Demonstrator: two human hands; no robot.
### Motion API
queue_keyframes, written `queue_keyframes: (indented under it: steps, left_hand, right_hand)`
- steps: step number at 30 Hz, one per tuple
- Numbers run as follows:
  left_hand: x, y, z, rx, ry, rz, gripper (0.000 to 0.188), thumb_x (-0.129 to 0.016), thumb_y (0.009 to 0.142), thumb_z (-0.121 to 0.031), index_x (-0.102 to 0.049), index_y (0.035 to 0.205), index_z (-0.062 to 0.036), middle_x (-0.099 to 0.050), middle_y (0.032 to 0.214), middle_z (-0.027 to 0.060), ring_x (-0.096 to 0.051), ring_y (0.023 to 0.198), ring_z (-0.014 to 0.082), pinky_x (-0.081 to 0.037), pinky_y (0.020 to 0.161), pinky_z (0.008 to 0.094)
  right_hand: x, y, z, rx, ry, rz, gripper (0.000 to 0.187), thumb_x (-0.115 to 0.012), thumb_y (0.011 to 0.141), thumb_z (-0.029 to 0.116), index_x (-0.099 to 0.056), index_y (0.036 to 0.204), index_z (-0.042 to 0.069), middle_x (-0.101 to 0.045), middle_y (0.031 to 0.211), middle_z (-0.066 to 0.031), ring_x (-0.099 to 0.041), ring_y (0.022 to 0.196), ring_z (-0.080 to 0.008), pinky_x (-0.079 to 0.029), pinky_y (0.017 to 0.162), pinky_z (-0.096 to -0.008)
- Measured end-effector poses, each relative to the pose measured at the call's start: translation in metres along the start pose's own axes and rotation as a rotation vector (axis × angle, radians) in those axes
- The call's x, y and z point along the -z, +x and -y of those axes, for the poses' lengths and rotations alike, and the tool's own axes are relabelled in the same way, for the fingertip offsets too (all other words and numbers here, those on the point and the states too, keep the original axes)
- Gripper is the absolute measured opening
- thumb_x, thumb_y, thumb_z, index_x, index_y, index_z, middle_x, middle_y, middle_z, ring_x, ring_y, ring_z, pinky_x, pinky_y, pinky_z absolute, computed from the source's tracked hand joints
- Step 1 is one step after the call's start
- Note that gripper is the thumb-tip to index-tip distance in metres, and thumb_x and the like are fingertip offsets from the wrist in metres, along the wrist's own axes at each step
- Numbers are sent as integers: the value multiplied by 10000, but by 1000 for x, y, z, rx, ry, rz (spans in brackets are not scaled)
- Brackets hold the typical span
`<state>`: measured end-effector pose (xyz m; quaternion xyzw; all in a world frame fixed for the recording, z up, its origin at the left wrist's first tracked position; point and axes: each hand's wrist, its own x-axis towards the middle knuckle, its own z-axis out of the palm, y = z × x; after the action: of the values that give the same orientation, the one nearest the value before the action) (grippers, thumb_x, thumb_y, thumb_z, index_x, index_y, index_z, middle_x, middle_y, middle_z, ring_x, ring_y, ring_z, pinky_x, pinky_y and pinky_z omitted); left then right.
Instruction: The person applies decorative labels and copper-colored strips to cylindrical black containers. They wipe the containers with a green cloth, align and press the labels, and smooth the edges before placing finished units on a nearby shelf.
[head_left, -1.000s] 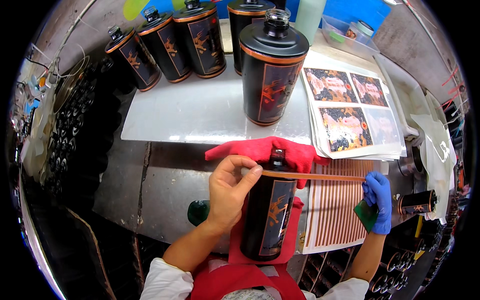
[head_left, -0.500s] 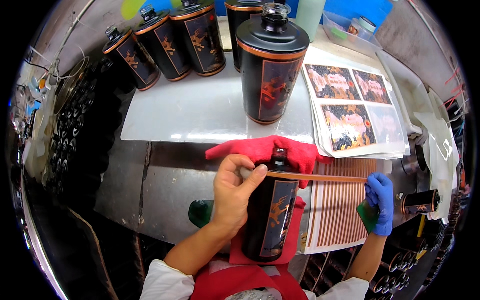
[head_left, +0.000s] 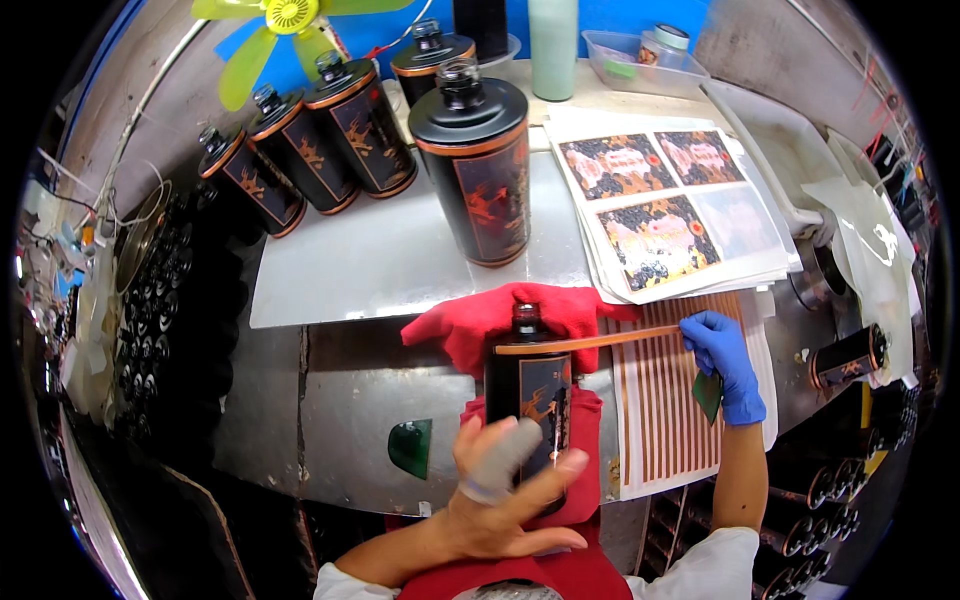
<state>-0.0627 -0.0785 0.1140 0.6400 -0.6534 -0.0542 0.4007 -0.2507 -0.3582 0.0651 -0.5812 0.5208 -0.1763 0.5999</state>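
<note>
A black bottle (head_left: pixel 527 390) with a deer-like copper design lies on a red cloth (head_left: pixel 445 335), its neck pointing away from me. One end of a copper-coloured strip (head_left: pixel 610 340) lies across its shoulder. My blue-gloved right hand (head_left: pixel 728 365) pinches the other end, stretching the strip out to the right. A green scraper-like piece (head_left: pixel 707 397) is also tucked in that hand. My left hand (head_left: pixel 500 490), slightly blurred, is over the bottle's lower part with fingers spread. It wears a pale finger cover and holds nothing. Below the right hand lies a sheet of copper stripes (head_left: pixel 655 430).
Another green piece (head_left: pixel 410 448) lies on the metal table left of the bottle. Several decorated bottles (head_left: pixel 475 180) stand on a white board (head_left: pixel 330 285). Printed sheets (head_left: pixel 650 220) are stacked at back right; a small bottle (head_left: pixel 848 360) lies at far right. A green fan (head_left: pixel 292 14) is behind.
My left hand has let go of the strip at the bottle's shoulder and come down toward me, its fingers spreading. My right hand still holds the strip's far end. The view has shifted.
</note>
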Motion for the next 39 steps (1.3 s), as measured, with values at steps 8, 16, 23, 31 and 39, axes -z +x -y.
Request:
queue_keyframes:
  steps: [8,16,23,31,39]
  left_hand:
    - [-29,-69,48,93,-263,161,984,-738,713,-161,-66,1387,86,-420,1267,313,-443,1147,486,-362,967,492]
    - [-10,-44,21,54,34,11,1034,-707,670,-572,-278,1374,52,-412,1287,292,-343,1245,449,-136,1037,617]
    - [-26,-47,22,43,56,129,582,-700,744,-323,-525,1269,-141,-369,1340,304,-333,1269,445,-201,1057,541]
    - [-14,-85,43,208,-55,65,1053,-753,613,-579,-334,1273,127,-456,1223,328,-493,1108,438,-366,953,537]
    - [-20,-35,23,-147,333,198,587,-668,656,-284,-573,1211,-115,-506,1288,89,-327,1303,356,-77,1064,597]
  right_hand:
    - [-29,-17,17,32,-43,78,181,-668,791,196,-631,772,20,-568,616,-3,-450,497,-35,-339,453,-196]
    - [-51,-27,30,63,-26,109,145,-671,787,142,-634,780,1,-592,652,-19,-521,609,-61,-406,591,-212]
    - [-59,-33,36,76,-17,151,141,-679,789,145,-644,798,9,-592,662,-12,-522,628,-58,-407,594,-212]
    - [-99,-46,54,132,138,294,146,-684,801,122,-632,825,-12,-603,708,-19,-551,644,-65,-439,590,-206]
    - [-94,-70,92,94,271,332,93,-672,792,63,-626,813,-15,-605,700,-43,-560,639,-88,-453,604,-220]
